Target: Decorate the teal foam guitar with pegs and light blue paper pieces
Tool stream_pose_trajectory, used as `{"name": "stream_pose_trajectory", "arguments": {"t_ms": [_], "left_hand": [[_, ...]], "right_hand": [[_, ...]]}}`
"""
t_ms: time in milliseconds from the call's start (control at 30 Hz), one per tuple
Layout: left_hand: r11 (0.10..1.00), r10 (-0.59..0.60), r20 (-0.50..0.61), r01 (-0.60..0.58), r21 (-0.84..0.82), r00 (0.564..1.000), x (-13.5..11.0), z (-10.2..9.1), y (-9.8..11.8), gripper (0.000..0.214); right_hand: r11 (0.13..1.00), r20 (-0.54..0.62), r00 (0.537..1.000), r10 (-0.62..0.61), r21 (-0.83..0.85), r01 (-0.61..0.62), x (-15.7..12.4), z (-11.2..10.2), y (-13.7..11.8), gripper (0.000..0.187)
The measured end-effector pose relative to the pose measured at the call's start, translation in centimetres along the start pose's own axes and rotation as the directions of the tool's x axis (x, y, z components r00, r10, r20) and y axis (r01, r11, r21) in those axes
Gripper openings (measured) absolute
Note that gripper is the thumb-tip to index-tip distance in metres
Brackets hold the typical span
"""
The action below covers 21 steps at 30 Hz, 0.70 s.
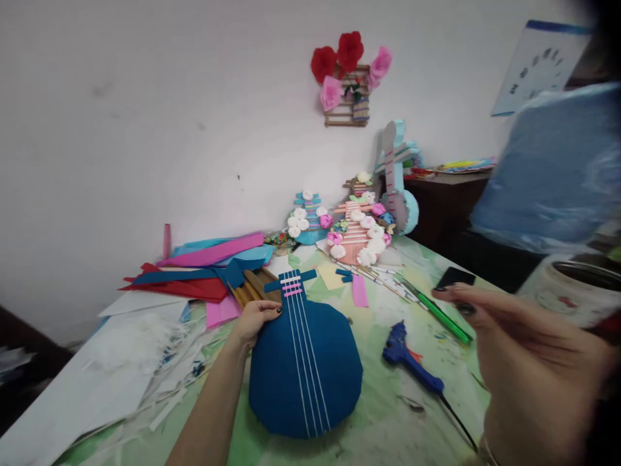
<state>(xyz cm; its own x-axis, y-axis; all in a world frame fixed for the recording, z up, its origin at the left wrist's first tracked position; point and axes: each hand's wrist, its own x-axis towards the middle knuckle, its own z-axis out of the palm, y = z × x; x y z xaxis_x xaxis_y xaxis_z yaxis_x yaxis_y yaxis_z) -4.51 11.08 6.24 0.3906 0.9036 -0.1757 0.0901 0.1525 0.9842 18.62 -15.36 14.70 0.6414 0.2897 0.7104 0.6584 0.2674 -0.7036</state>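
Observation:
A blue paper-covered toy lute (pixel 325 362) with white strings, pink and white frets and short blue crosspieces at its neck is tilted up toward me above the table. My left hand (pixel 255 321) grips its left shoulder, thumb on the front and the other fingers behind, out of sight. Raised at the right, close to the camera, my right hand (pixel 533 349) has thumb and forefinger brought together in a pinch. Anything between those fingertips is too small to make out. Between the lute and my right hand lies a blue hot glue gun (pixel 412 362) with a black cord.
Coloured crepe paper (pixel 218 252) and white scraps (pixel 130 343) cover the left side. Flower-trimmed model lutes (pixel 356 239) stand by the wall. A green cutter (pixel 444 317), thin sticks (pixel 376 275), a dark phone-like slab (pixel 455 278) and a white mug (pixel 557 291) sit at the right.

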Motion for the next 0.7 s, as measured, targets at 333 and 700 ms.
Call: {"name": "stream_pose_trajectory", "arguments": {"t_ms": [333,700], "left_hand": [[0.899,0.183,-0.072,-0.137,0.416,0.980,0.9,1.7,-2.5,0.013],[0.650,0.595,0.083,-0.539,0.536,0.799,-8.6,7.1,0.3,0.009]], "right_hand": [[0.679,0.425,0.830,0.362,-0.730,0.078,-8.7,-1.2,13.6,0.037],[0.850,0.491,0.766,0.415,-0.511,-0.132,-8.2,-1.8,11.6,0.026]]}}
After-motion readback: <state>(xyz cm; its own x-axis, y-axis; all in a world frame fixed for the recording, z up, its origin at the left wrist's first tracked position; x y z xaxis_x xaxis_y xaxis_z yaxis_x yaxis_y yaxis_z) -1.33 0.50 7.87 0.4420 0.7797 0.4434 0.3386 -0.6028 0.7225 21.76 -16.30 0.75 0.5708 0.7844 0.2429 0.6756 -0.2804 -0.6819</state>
